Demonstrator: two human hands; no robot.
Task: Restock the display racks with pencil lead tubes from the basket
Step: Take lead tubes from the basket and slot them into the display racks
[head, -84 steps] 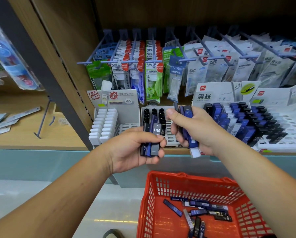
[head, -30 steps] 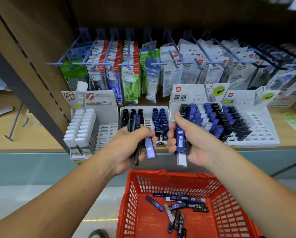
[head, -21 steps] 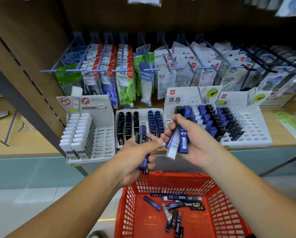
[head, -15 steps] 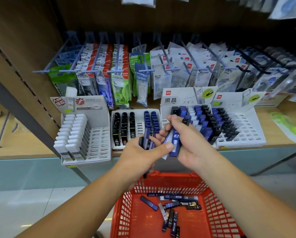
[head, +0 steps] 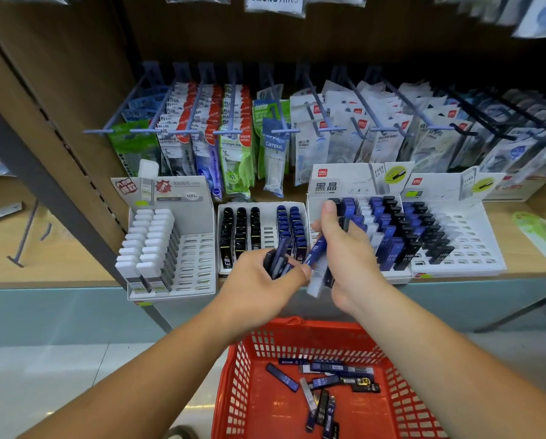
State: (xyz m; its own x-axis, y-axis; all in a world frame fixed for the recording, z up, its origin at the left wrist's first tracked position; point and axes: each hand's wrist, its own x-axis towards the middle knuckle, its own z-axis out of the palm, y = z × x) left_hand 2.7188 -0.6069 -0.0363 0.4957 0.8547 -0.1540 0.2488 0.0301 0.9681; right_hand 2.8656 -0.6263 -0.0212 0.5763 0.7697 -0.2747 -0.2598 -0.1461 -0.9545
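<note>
deli rack [head: 344, 185], tubes [head: 392, 258] marked HB 0.5

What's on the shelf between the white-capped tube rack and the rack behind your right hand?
A smaller white rack of black and blue lead tubes, seen in the head view.

Both hands [head: 259, 282] [head: 349, 258] grip lead tubes [head: 316, 253]; red basket [head: 401, 407] below.
</note>
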